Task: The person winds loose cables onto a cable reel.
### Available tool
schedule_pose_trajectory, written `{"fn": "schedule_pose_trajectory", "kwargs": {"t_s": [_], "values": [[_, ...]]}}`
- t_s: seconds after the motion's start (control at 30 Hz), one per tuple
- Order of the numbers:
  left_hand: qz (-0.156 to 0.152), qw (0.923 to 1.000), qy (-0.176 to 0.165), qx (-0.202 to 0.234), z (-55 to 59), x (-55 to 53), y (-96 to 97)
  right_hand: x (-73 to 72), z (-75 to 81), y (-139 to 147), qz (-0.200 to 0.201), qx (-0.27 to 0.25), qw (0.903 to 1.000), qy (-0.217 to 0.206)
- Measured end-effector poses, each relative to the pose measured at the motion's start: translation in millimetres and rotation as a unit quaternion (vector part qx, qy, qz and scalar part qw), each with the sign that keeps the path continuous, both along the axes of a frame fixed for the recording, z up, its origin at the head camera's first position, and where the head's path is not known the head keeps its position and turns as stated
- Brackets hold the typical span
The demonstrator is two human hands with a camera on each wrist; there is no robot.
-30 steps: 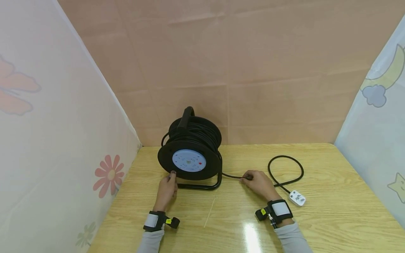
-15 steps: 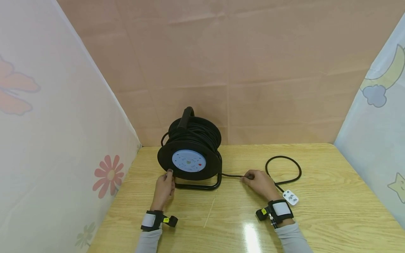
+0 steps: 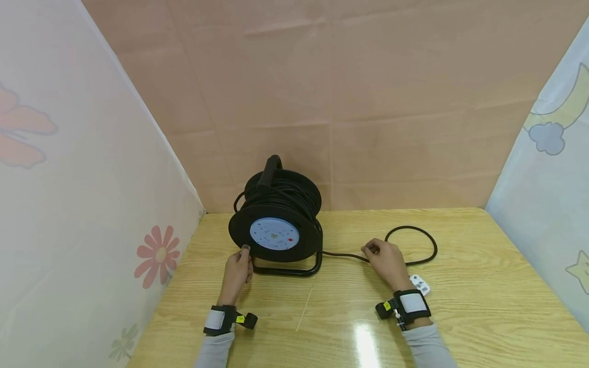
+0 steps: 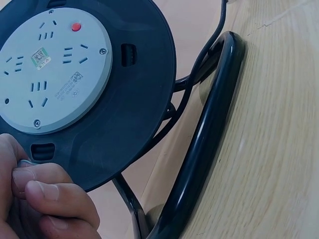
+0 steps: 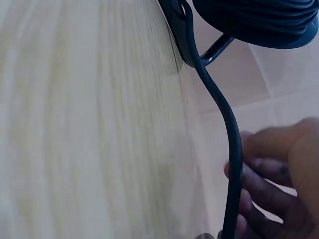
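A black cable reel (image 3: 276, 214) with a pale socket panel (image 4: 55, 64) stands on the table at centre left. At the lower left of its front disc, my left hand (image 3: 236, 271) pinches a small part of the reel, mostly hidden by the curled fingers (image 4: 65, 204). A black cable (image 5: 232, 134) runs from the reel to the right. Beside that cable is my right hand (image 3: 387, 263), its fingers loosely bent and not closed round it. Whether a fingertip touches the cable, I cannot tell. A white plug (image 3: 420, 284) lies partly hidden behind the right wrist.
The reel's black tube stand (image 3: 290, 272) rests on the wooden table (image 3: 497, 286). Right of the right hand, the cable makes a loop (image 3: 435, 245). A brown backdrop (image 3: 414, 128) rises behind, with patterned sheets (image 3: 92, 204) at the sides.
My right hand has let go of the cable and shifted slightly right and back. The plug and loop have been drawn left. The left hand has moved slightly left with the reel part.
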State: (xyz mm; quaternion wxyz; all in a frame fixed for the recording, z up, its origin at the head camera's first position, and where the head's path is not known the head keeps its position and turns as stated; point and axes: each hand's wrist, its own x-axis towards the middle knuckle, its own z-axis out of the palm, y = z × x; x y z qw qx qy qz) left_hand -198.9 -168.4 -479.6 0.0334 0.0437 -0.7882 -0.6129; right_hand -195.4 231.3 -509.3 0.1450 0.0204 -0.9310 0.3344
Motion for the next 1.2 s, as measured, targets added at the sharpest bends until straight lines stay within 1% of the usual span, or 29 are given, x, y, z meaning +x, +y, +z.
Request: {"fn": "schedule_pose_trajectory", "kwargs": {"t_s": [0.13,0.2,0.3,0.4,0.53,0.73,0.83,1.03,1.2], "values": [[0.002,1.0000,-0.001,0.003,2.0,-0.4,0.2,1.2,1.2,6,-0.032,0.040,0.9970,0.057],[0.002,1.0000,0.000,0.005,2.9,-0.7,0.2,1.9,1.4,8,-0.056,0.061,0.9938,0.074],[0.002,1.0000,0.001,0.005,4.0,-0.9,0.1,4.1,1.3,12,-0.088,0.073,0.9907,0.074],[0.004,1.0000,0.003,0.001,5.1,-1.1,0.0,6.9,1.3,15,-0.108,0.071,0.9899,0.058],[0.006,1.0000,0.008,0.002,5.4,-1.6,-0.8,8.7,2.1,18,-0.106,0.066,0.9914,0.041],[0.005,0.9998,0.014,0.015,6.4,-1.8,-2.1,7.4,5.5,18,-0.098,0.054,0.9932,0.032],[0.006,0.9996,0.016,0.022,7.9,-2.0,-3.0,5.9,7.1,18,-0.103,0.039,0.9932,0.038],[0.010,0.9994,0.017,0.028,12.4,-2.6,-5.5,3.1,8.4,16,-0.100,0.019,0.9926,0.065],[0.011,0.9993,0.017,0.031,16.6,-3.1,-6.6,3.7,10.7,15,-0.105,0.010,0.9920,0.069]]}}
